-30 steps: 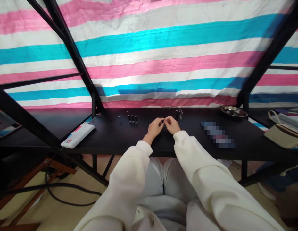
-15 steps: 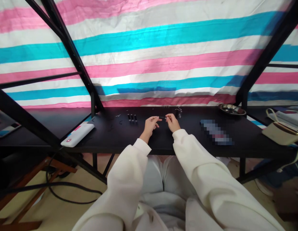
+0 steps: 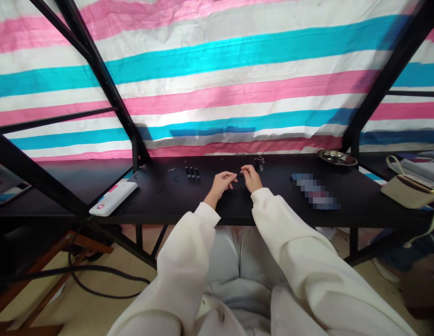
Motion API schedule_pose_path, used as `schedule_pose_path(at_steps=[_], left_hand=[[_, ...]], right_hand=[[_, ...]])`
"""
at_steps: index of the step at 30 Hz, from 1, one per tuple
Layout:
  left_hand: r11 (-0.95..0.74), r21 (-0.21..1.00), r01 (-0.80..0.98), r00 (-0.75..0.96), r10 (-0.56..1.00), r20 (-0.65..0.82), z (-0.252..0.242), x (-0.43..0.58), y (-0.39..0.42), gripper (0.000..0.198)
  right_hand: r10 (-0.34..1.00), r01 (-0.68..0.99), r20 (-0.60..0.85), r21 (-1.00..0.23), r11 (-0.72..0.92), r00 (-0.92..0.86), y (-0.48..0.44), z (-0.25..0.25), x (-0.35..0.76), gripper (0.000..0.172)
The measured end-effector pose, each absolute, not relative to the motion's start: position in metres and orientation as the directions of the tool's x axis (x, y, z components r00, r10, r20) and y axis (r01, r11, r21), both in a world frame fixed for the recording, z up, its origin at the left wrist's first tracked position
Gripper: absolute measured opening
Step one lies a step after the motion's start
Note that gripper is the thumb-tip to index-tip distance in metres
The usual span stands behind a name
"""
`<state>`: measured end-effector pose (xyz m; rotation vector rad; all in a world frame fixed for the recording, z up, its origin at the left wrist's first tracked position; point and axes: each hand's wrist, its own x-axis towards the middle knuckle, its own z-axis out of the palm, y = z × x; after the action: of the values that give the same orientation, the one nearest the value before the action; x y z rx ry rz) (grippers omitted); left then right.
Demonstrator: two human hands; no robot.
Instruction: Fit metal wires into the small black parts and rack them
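Both my hands hover over the middle of a black table (image 3: 273,205). My left hand (image 3: 222,183) is curled, its fingertips pinched on a small dark part too tiny to name. My right hand (image 3: 251,177) is also pinched, fingertips facing the left hand, with a thin dark piece (image 3: 238,174) spanning the gap between them. Three small black cylinders (image 3: 192,172) stand in a row to the left of my hands. A small cluster of tiny metal parts (image 3: 261,163) lies just behind my right hand.
A white power bank (image 3: 114,197) lies at the table's left end. A metal dish (image 3: 338,157) sits at the back right, a beige bag (image 3: 408,190) at the far right. Black frame posts (image 3: 108,84) rise in front of a striped tarp. Cables lie on the floor.
My hands were touching at the fingertips; they drew a little apart, with the thin dark piece showing between them. The view shifted slightly.
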<state>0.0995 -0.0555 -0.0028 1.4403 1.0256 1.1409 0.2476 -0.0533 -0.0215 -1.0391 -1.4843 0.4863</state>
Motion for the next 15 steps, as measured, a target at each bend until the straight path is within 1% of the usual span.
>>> schedule_pose_path(at_steps=[3, 6, 10, 15], left_hand=[[-0.163, 0.983, 0.089, 0.267, 0.954, 0.134, -0.005, 0.101, -0.057, 0.034], [-0.178, 0.978, 0.107, 0.298, 0.944, 0.139, -0.007, 0.101, -0.058, 0.032], [-0.187, 0.978, 0.087, 0.263, 0.952, 0.158, -0.006, 0.102, -0.057, 0.032], [-0.213, 0.975, 0.068, 0.244, 0.951, 0.191, -0.005, 0.104, -0.058, 0.037]], right_hand=[[0.850, 0.120, 0.512, -0.858, 0.500, 0.119, -0.045, -0.025, 0.247, 0.027], [0.878, -0.056, 0.471, -0.878, 0.476, 0.091, -0.035, -0.028, 0.248, 0.026], [0.901, -0.126, 0.425, -0.892, 0.434, 0.089, -0.034, -0.027, 0.246, 0.027], [0.929, -0.201, 0.369, -0.908, 0.367, 0.027, -0.046, -0.021, 0.240, 0.035]])
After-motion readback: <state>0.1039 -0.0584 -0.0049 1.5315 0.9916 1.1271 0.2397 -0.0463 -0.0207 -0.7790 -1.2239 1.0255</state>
